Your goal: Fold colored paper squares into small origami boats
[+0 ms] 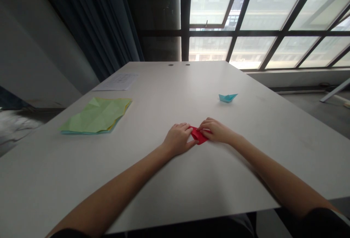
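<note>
A small folded piece of red paper (201, 138) lies on the white table (169, 179) between my two hands. My left hand (179, 138) grips its left side, with the thumb along the near edge and the fingers at the far left corner. On the right side, my right hand (214, 130) has its fingers and thumb closed on the paper's upper right part. The fingertips cover parts of the red paper, so its full shape is hidden.
A blue paper boat (228, 98) stands beyond my right hand. At the left lies a stack of green, yellow and blue paper sheets (98, 116), with a printed white sheet (119, 81) behind it. Windows and a dark curtain stand past the table.
</note>
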`<control>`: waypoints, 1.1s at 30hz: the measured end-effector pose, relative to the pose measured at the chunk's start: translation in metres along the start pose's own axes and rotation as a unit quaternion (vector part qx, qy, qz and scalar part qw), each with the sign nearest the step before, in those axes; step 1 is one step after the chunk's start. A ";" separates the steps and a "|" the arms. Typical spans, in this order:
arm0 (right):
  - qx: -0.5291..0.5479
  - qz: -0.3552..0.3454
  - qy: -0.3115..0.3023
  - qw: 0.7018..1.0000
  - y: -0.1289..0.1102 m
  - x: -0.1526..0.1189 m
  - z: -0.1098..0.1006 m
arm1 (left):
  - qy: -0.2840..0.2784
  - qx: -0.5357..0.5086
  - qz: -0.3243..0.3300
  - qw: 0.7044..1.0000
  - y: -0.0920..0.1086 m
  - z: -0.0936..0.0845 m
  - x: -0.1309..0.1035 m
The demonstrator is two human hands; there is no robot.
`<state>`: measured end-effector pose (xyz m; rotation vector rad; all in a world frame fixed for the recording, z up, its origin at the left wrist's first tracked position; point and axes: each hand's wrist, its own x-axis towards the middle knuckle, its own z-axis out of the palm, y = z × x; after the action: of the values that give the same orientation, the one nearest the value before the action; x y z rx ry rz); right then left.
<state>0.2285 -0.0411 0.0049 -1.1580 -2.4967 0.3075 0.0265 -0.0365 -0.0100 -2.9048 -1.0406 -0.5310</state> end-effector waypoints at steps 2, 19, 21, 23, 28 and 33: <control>-0.003 0.015 0.005 1.000 -0.002 0.000 0.000 | -0.005 0.000 0.007 1.000 0.000 -0.001 0.000; -0.089 0.073 -0.011 0.993 -0.009 0.001 0.003 | -0.114 -0.013 0.090 0.989 -0.020 -0.014 0.003; -0.082 0.077 -0.019 0.993 -0.011 0.001 0.002 | -0.118 -0.006 0.094 0.988 -0.020 -0.014 0.003; -0.069 0.085 -0.021 0.994 -0.013 0.001 0.001 | -0.121 -0.002 0.097 0.988 -0.020 -0.014 0.002; -0.041 0.101 -0.021 0.994 -0.011 -0.002 0.000 | -0.117 -0.004 0.105 0.988 -0.019 -0.013 0.003; -0.037 0.108 -0.032 0.993 0.003 -0.007 -0.004 | -0.086 0.012 0.052 0.995 -0.016 -0.013 0.005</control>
<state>0.2362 -0.0440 0.0061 -1.4750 -2.4586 0.3169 0.0161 -0.0221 0.0028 -3.0054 -0.8980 -0.2677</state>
